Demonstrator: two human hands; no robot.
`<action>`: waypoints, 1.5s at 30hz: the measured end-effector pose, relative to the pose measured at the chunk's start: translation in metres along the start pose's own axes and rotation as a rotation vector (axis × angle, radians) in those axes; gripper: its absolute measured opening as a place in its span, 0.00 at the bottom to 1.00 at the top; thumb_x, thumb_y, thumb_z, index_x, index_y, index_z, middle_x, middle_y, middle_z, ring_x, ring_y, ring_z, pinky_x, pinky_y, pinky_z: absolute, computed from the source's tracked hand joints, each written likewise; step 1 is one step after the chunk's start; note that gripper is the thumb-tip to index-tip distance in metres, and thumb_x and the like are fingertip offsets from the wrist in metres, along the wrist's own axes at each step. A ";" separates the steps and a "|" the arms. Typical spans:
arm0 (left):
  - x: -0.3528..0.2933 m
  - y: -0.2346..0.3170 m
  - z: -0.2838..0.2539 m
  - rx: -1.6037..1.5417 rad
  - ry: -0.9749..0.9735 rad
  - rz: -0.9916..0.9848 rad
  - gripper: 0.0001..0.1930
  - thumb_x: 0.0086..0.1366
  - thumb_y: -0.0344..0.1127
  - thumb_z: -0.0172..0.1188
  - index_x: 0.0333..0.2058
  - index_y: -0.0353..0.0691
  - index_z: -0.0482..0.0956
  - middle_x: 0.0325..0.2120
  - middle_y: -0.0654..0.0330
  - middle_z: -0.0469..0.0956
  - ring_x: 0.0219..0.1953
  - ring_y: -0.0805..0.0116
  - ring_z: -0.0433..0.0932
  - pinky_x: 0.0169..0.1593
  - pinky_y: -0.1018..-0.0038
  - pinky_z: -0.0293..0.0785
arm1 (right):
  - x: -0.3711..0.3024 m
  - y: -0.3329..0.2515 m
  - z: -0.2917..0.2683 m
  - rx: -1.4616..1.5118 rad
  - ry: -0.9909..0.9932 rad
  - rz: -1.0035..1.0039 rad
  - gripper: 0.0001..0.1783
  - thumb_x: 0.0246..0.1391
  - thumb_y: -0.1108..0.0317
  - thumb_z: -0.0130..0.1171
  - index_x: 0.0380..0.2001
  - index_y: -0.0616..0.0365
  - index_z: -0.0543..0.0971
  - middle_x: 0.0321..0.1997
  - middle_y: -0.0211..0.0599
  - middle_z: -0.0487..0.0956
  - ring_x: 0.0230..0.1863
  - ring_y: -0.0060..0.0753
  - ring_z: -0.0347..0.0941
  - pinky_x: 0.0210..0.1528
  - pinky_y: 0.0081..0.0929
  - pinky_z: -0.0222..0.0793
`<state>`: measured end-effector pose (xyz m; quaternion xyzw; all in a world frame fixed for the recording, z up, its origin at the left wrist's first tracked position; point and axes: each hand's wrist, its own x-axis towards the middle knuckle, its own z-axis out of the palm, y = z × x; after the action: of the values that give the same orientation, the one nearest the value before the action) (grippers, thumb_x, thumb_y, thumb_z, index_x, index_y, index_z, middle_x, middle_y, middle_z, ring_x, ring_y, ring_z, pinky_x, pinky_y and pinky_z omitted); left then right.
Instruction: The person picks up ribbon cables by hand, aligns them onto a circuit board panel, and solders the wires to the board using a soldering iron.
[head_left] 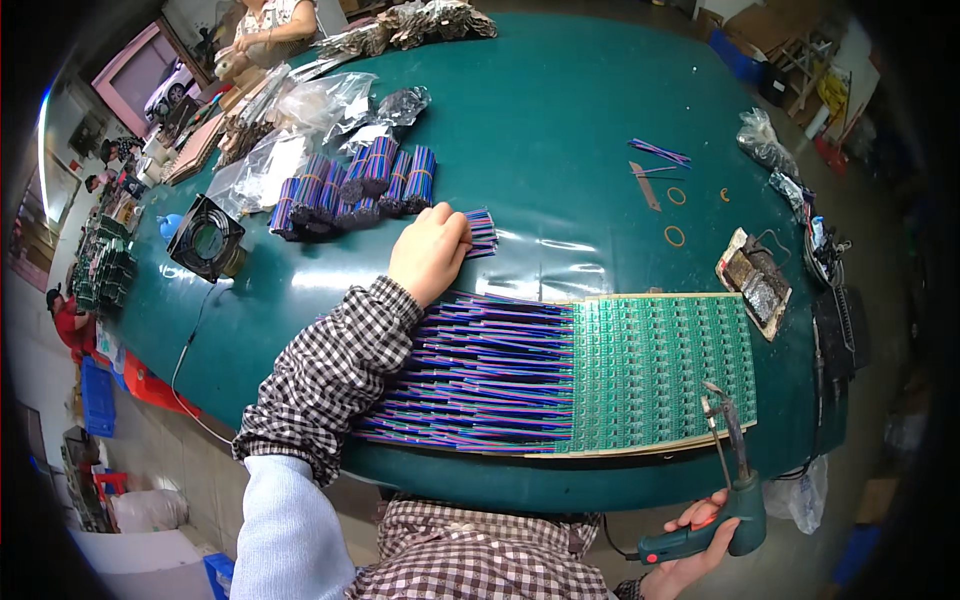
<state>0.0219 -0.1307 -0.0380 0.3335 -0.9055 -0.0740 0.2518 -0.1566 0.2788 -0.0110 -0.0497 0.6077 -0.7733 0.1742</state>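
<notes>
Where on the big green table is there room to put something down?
The biggest bare patch of the table lies between the banded wire bundles and the rubber bands. A smaller one sits between the fan and the checked sleeve. It's crowded around the plastic bags and nearer you, where circuit boards and wire rows lie.

Left hand: fingers (pixel 462 232) bent over a short bunch of wires (pixel 484 234); grip unclear
Right hand (pixel 698 567): wrapped around a green soldering gun (pixel 746 516), its tip over the circuit boards (pixel 650 370)
Long wires (pixel 480 372): blue, red and dark, in rows left of the boards
Banded bundles (pixel 380 165): grouped beyond the left hand
Fan (pixel 207 240): black, on the green surface (pixel 570 90), left
Rubber bands (pixel 675 237): near the far-right wires (pixel 660 153)
</notes>
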 end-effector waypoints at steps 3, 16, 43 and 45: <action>0.003 0.005 -0.004 0.076 0.051 0.029 0.06 0.52 0.28 0.61 0.28 0.39 0.73 0.28 0.56 0.71 0.36 0.54 0.73 0.39 0.63 0.70 | 0.000 0.000 0.001 0.024 -0.052 -0.008 0.25 0.63 0.45 0.45 0.44 0.60 0.67 0.22 0.27 0.65 0.24 0.18 0.65 0.19 0.16 0.69; 0.001 0.015 -0.034 -0.602 -0.016 -0.229 0.08 0.62 0.23 0.58 0.41 0.30 0.74 0.36 0.58 0.80 0.37 0.74 0.80 0.43 0.79 0.76 | -0.007 0.003 -0.012 0.048 -0.111 -0.009 0.26 0.63 0.48 0.46 0.46 0.63 0.67 0.26 0.30 0.71 0.26 0.20 0.69 0.19 0.17 0.75; -0.115 0.166 -0.029 -0.214 -0.055 0.552 0.19 0.42 0.28 0.59 0.37 0.29 0.80 0.32 0.56 0.75 0.30 0.66 0.76 0.30 0.77 0.74 | -0.049 -0.012 -0.033 -0.144 -0.180 0.089 0.35 0.56 0.45 0.55 0.49 0.73 0.67 0.35 0.44 0.76 0.36 0.41 0.78 0.29 0.34 0.82; -0.119 0.166 -0.027 -0.214 -0.035 0.534 0.20 0.41 0.29 0.59 0.37 0.30 0.80 0.32 0.56 0.76 0.29 0.67 0.75 0.29 0.77 0.74 | -0.051 -0.013 -0.036 -0.174 -0.192 0.084 0.36 0.56 0.45 0.55 0.49 0.73 0.67 0.37 0.46 0.76 0.38 0.43 0.78 0.31 0.35 0.82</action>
<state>0.0189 0.0737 -0.0128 0.0536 -0.9524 -0.1060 0.2807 -0.1215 0.3312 -0.0011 -0.1132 0.6544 -0.7014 0.2588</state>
